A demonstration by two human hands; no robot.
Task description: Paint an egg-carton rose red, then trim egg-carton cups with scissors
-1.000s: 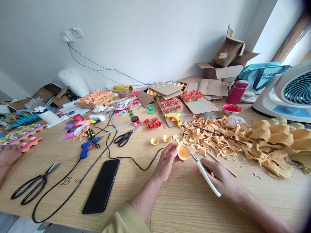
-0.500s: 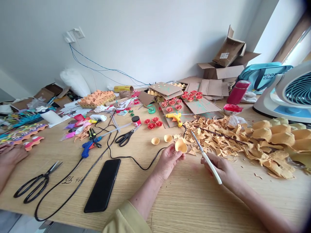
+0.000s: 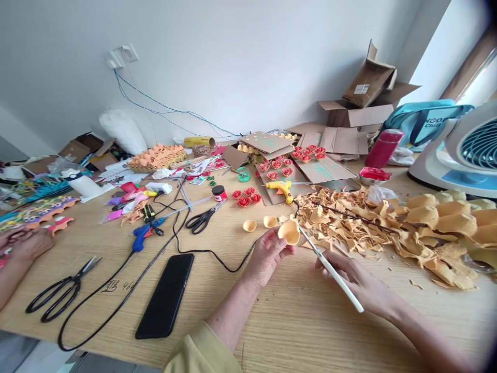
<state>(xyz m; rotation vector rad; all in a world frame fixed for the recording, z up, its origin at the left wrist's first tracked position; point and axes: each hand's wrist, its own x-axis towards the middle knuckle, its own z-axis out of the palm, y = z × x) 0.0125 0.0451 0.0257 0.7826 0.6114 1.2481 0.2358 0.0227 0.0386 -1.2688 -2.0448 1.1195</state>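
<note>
Between the fingers and thumb of my left hand [image 3: 272, 255] is a yellow egg-carton cup [image 3: 289, 232], its hollow side facing me. My right hand [image 3: 351, 280] grips white-handled scissors [image 3: 336, 276], seen edge-on, so the handle loops are hidden. The blade tips are at the right rim of the cup; whether they touch it I cannot tell. Two more cut cups, one [image 3: 249, 225] apart and one [image 3: 270, 221] closer to my left hand, stand on the table. To the right is a heap of torn carton scraps [image 3: 349, 220].
Red paper roses [image 3: 243, 201], a yellow glue gun [image 3: 280, 189] and uncut egg cartons [image 3: 454, 217] lie beyond my hands. To the left are a phone [image 3: 165, 296], a blue glue gun [image 3: 143, 235], cables and black scissors [image 3: 64, 290]. Another person's hand [image 3: 33, 243] is at the far left.
My right hand has brought the scissors slightly down and turned them, with the tips now at the cup's rim. My left hand has tilted the cup a little. The view has shifted slightly.
</note>
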